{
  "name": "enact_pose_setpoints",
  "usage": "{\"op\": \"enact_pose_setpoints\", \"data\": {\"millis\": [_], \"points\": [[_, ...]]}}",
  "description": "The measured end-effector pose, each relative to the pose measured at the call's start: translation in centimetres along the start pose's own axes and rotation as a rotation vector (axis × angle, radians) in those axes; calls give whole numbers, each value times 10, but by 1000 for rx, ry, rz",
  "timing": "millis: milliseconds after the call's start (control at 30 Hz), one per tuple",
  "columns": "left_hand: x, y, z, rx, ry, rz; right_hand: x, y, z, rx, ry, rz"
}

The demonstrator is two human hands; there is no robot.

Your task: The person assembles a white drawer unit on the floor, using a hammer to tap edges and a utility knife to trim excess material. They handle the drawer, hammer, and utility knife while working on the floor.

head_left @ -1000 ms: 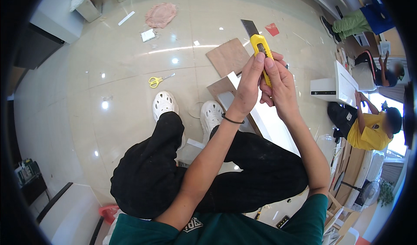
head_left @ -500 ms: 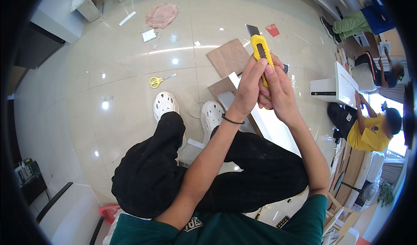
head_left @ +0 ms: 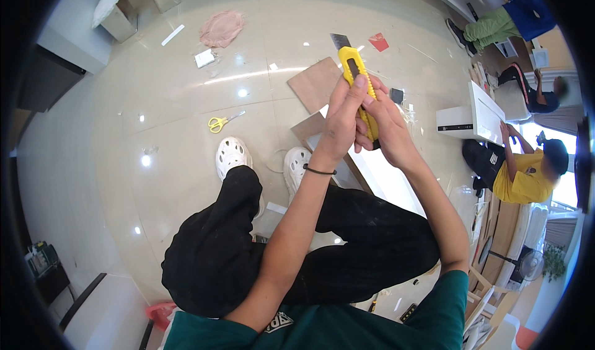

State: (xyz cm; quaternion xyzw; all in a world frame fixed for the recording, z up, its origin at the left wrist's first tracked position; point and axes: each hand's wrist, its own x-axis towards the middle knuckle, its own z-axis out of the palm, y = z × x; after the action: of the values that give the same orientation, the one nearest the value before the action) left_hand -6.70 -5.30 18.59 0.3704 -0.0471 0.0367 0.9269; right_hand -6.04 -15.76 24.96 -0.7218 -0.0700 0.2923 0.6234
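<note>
A yellow utility knife is held up in front of me, its wide blade out and pointing away to the upper left. My left hand is closed on the knife's left side, with the thumb lying along the handle near the slider. From the other side my right hand wraps the lower handle, its thumb pressed on it too. The knife's dark end shows below the fingers. Beneath my hands, partly hidden by them and my leg, lies a white panel piece with brown edges.
Yellow scissors lie on the tiled floor left of the hands. A brown board, a pink plastic bag and a red scrap lie farther off. At right, a person in yellow touches a white cabinet; two other people are beyond.
Both hands and the knife appear slightly farther left and higher in the picture, as the whole view has shifted a little. The grip and the extended blade look much the same.
</note>
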Motion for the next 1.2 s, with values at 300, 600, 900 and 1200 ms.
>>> {"op": "enact_pose_setpoints", "data": {"millis": [300, 600, 900, 1200], "points": [[1, -3, -11, -108, -29, -45, 7, 17, -4, -190, 75, -81], [3, -44, -78, -101, 316, 27, 21, 26, -12, -175, 151, -182], [-26, -109, -113, 174, 459, -163, 20, 20, -8, -661, 132, 86], [-24, -92, -135, 306, 249, -94, 47, 70, -18, -923, 15, 255]]}}
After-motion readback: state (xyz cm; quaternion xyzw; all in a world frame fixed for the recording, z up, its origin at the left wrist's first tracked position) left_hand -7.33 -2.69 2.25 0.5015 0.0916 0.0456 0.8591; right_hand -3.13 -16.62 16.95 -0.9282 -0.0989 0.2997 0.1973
